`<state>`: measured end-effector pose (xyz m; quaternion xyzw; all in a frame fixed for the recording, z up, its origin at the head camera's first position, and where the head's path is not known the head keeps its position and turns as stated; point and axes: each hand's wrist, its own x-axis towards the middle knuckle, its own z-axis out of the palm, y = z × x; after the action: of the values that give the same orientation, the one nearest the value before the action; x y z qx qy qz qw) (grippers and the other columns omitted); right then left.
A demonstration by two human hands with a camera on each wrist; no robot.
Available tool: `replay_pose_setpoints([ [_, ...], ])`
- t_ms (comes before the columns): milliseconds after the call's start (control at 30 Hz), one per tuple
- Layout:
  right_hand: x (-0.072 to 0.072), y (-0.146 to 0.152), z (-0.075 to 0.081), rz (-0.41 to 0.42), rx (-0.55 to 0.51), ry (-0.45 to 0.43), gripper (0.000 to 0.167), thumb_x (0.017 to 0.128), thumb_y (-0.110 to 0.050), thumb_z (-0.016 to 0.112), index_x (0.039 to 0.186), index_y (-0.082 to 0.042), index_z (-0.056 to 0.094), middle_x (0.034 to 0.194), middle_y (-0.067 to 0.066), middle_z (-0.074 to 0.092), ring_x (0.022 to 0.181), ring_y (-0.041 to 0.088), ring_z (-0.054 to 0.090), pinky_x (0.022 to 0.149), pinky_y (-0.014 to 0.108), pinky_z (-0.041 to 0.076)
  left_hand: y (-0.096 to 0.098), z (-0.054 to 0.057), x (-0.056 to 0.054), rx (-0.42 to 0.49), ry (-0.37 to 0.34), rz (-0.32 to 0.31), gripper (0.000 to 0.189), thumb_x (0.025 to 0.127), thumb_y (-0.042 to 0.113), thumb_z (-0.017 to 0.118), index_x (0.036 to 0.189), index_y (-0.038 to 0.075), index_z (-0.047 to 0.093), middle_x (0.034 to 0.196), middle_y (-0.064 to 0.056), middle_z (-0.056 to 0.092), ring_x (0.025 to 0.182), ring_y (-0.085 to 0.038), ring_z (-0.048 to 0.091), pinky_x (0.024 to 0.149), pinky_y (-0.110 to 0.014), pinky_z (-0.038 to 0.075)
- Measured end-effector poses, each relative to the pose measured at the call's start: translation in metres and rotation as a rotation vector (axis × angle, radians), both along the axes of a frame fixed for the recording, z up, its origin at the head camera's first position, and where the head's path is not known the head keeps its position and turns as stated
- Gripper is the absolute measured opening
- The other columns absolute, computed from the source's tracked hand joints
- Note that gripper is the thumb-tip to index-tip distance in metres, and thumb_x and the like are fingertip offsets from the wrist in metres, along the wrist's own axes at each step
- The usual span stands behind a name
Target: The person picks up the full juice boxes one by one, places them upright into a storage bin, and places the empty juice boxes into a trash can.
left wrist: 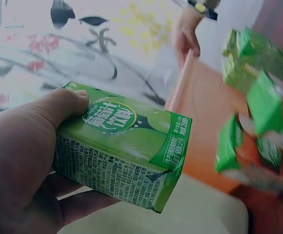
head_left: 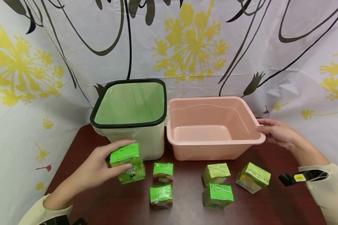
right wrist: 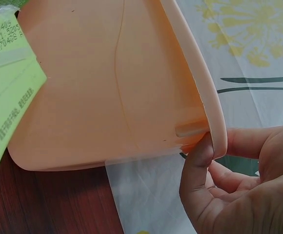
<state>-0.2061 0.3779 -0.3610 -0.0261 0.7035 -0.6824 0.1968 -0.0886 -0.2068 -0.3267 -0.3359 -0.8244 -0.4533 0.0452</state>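
My left hand (head_left: 97,164) grips a green juice carton (head_left: 132,170) between thumb and fingers, held up in front of the tall bin (head_left: 153,142). Up close in the left wrist view, the carton (left wrist: 117,146) shows white print on its green face. My right hand (head_left: 280,132) pinches the right rim of the pink plastic basin (head_left: 214,143). In the right wrist view the thumb and fingers of this hand (right wrist: 239,195) close on the basin's edge (right wrist: 214,112) from both sides. The basin has nothing in it.
Two brown-and-green cartons, a rear one (head_left: 163,173) and a front one (head_left: 161,197), stand before the bin and basin. Further right are a yellow-green carton (head_left: 216,173), a green one (head_left: 218,195) and a tilted one (head_left: 253,177). A patterned cloth (head_left: 197,47) hangs behind the dark table (head_left: 186,215).
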Motion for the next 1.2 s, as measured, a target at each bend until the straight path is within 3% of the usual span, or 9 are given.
replay_pose_setpoints([
  [133,0.000,-0.001,0.000,0.000,0.009,-0.001,0.033,0.105,0.000,0.048,0.106,-0.025,0.069,0.101,-0.001,0.072,0.089,0.014,0.071,0.072,0.029,0.060,0.022,0.015,-0.003,0.006,-0.048,-0.044,0.058,0.088,0.005,0.080,0.141,0.016,0.058,0.096,0.002,0.067,0.070,-0.011,0.062,0.057,-0.030,0.057],
  [300,-0.002,-0.003,0.000,-0.004,0.017,-0.005,0.032,0.105,0.000,0.049,0.106,-0.026,0.069,0.100,-0.001,0.072,0.088,0.013,0.071,0.072,0.029,0.060,0.052,0.032,-0.012,0.006,-0.023,-0.101,0.058,0.088,0.008,0.081,0.141,0.015,0.059,0.108,0.002,0.069,0.079,-0.012,0.063,0.068,-0.029,0.057],
  [533,-0.002,-0.003,0.000,-0.002,0.003,-0.010,0.033,0.105,0.000,0.048,0.105,-0.025,0.070,0.099,-0.001,0.073,0.087,0.013,0.072,0.070,0.028,0.060,0.098,0.059,-0.035,0.016,-0.056,-0.155,0.054,0.090,0.013,0.080,0.140,0.012,0.060,0.096,-0.002,0.066,0.070,-0.014,0.061,0.060,-0.031,0.057],
  [700,-0.002,-0.003,0.000,-0.007,0.012,-0.008,0.033,0.105,0.000,0.049,0.105,-0.025,0.070,0.098,0.000,0.073,0.087,0.013,0.072,0.070,0.029,0.060,0.134,0.077,-0.054,0.064,-0.152,-0.170,0.051,0.093,0.012,0.076,0.141,0.012,0.059,0.109,-0.006,0.062,0.078,-0.018,0.066,0.065,-0.033,0.061],
  [833,-0.002,-0.002,-0.001,-0.003,0.000,0.001,0.035,0.105,0.001,0.048,0.106,-0.024,0.071,0.098,0.000,0.073,0.086,0.013,0.071,0.069,0.029,0.060,0.161,0.092,-0.065,0.096,-0.253,-0.144,0.051,0.095,0.011,0.074,0.143,0.012,0.057,0.110,-0.009,0.061,0.082,-0.022,0.067,0.069,-0.033,0.061],
  [900,-0.002,-0.001,-0.002,-0.003,-0.008,0.005,0.036,0.105,0.002,0.047,0.106,-0.024,0.072,0.097,0.000,0.073,0.085,0.013,0.071,0.069,0.028,0.060,0.174,0.098,-0.070,0.113,-0.306,-0.119,0.050,0.096,0.011,0.073,0.143,0.013,0.056,0.105,-0.011,0.063,0.084,-0.023,0.067,0.071,-0.033,0.060],
  [1067,-0.002,0.000,-0.002,0.001,-0.011,0.008,0.036,0.105,0.002,0.047,0.107,-0.023,0.072,0.098,0.001,0.072,0.085,0.013,0.071,0.069,0.029,0.060,0.201,0.111,-0.085,0.204,-0.448,-0.044,0.050,0.095,0.007,0.073,0.142,0.016,0.057,0.111,-0.010,0.064,0.094,-0.023,0.068,0.075,-0.032,0.061],
  [1200,-0.001,0.000,-0.001,-0.004,-0.014,0.002,0.035,0.105,0.002,0.047,0.106,-0.023,0.072,0.097,0.001,0.072,0.085,0.013,0.071,0.068,0.029,0.060,0.219,0.119,-0.099,0.253,-0.500,0.011,0.051,0.094,0.005,0.073,0.141,0.015,0.057,0.115,-0.009,0.065,0.098,-0.021,0.068,0.075,-0.030,0.061],
])
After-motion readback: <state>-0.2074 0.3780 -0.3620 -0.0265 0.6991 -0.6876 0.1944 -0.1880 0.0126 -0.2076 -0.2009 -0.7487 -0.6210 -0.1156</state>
